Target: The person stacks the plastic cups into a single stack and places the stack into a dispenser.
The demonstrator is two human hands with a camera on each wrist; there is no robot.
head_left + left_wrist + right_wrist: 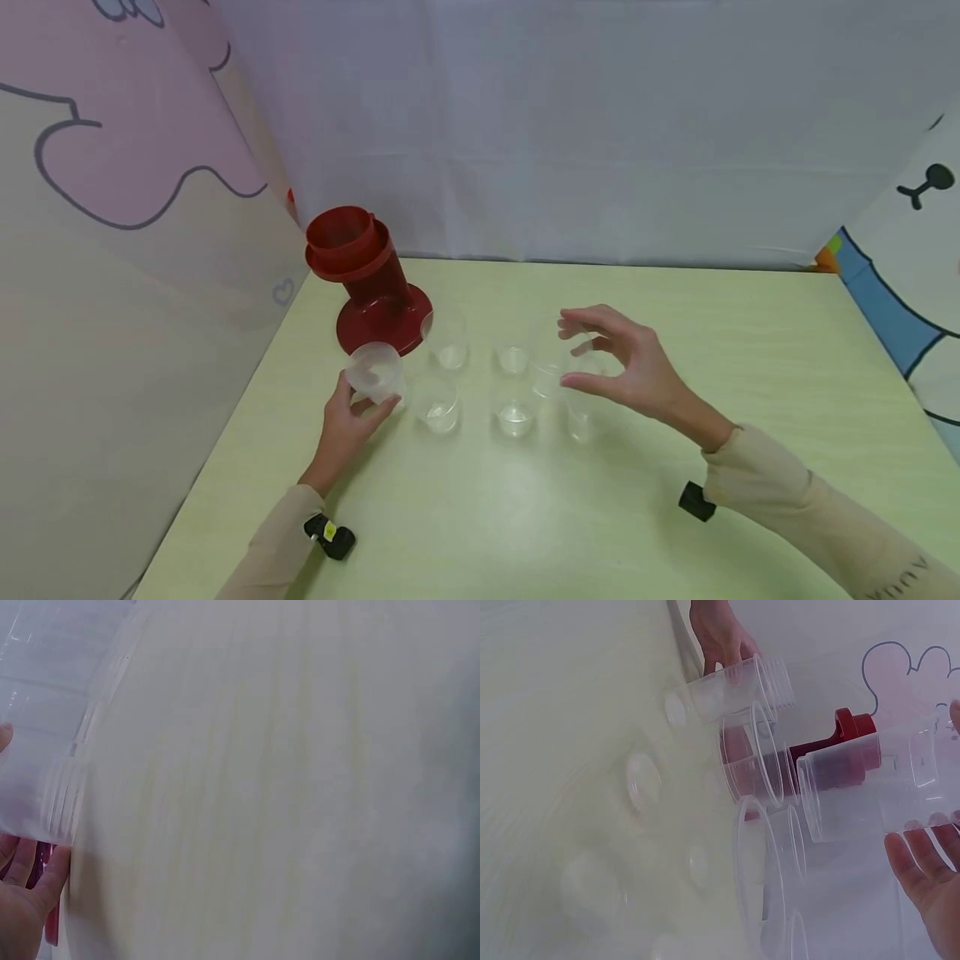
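My left hand [347, 427] grips a small stack of clear plastic cups [374, 367], mouths up, at the left of the table. Several nested rims show on these cups in the right wrist view. On the right, my right hand [633, 367] holds one clear plastic cup [847, 791] between thumb and fingers, raised above the table. Between the hands, several clear cups stand upright in two rows, among them a front cup [437, 408] and a middle cup [515, 414]. Their transparent walls make some outlines hard to see.
A red plastic stand [378, 308] with a round base and a tube-shaped top is behind the left hand. The pale wooden table [480, 517] ends at a white curtain [562, 167] at the back. Printed cloth [135, 275] hangs along the left side.
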